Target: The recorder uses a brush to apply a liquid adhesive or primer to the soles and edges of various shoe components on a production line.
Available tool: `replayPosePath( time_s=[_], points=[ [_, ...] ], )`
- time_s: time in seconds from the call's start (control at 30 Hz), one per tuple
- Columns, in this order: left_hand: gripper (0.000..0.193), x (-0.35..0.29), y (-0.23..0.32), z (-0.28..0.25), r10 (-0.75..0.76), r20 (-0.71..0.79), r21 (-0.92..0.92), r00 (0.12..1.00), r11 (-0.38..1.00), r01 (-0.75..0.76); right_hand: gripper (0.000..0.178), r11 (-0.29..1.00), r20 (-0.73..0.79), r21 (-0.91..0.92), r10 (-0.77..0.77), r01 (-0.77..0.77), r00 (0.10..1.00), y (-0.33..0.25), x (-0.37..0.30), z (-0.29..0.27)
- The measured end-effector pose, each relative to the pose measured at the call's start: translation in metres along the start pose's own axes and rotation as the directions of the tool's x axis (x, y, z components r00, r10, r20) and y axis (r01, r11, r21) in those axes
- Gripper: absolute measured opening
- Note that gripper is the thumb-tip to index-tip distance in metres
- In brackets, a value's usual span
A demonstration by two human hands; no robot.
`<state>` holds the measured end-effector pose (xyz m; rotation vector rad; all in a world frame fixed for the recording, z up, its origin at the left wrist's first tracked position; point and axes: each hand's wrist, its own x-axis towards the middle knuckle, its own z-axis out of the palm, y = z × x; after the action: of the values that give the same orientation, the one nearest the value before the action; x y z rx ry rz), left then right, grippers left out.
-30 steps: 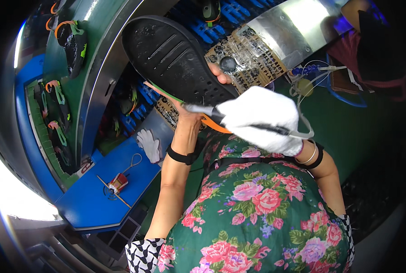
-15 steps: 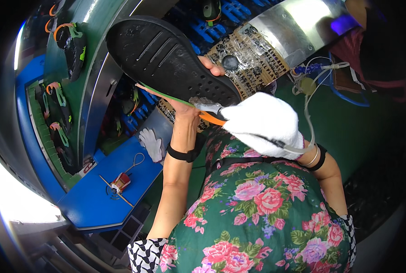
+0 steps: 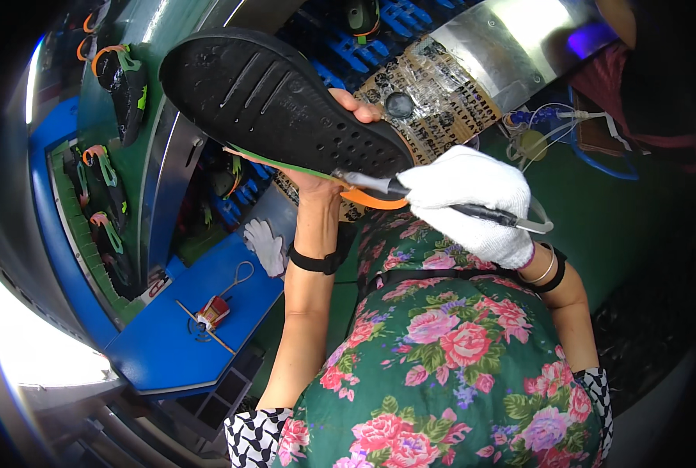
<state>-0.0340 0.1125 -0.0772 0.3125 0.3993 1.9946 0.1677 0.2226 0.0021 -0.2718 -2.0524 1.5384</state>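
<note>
Black footwear sole (image 3: 285, 109), clamped in my bare left hand (image 3: 317, 181), whose fingertips (image 3: 363, 112) fold over its right edge; the sole extends ahead and leftward of this grip. My white-gloved right hand (image 3: 473, 204) is closed around a brush (image 3: 375, 183), its tip at the sole's edge near my left wrist. Beyond my grip: taped cardboard (image 3: 442, 82). Leftward: strapped footwear (image 3: 123, 97); nearer, a blue table (image 3: 161, 343) bearing a glove (image 3: 265, 248).

left hand (image 3: 315, 182): bare, fingers (image 3: 354, 105) curled | right hand (image 3: 471, 204): gloved, pen-like grip | left forearm (image 3: 310, 292): reaching forward | right forearm (image 3: 573, 316): angled inward
</note>
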Motion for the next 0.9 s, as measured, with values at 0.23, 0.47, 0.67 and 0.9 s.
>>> replayPosePath(
  time_s=[0.23,0.47,0.67,0.9],
  points=[
    [0.078,0.006,0.002,0.019,0.017,0.085,0.122,0.996,0.992,-0.027,0.023,0.999,0.017,0.032,0.007,-0.008,1.000,0.000,-0.005,0.001],
    [0.068,0.011,0.004,0.021,0.028,0.090,0.174,0.996,0.984,-0.043,0.022,1.000,0.005,0.001,0.014,-0.014,1.000,-0.002,-0.005,-0.001],
    [0.075,0.013,0.005,0.016,0.020,0.073,0.191,0.997,0.981,-0.034,0.021,1.000,-0.029,-0.006,0.016,-0.016,0.999,-0.002,-0.006,-0.003],
    [0.083,0.016,0.004,0.013,0.004,0.079,0.257,0.997,0.966,-0.024,0.023,0.999,-0.022,-0.051,-0.018,0.017,1.000,-0.001,-0.005,-0.008]
  ],
)
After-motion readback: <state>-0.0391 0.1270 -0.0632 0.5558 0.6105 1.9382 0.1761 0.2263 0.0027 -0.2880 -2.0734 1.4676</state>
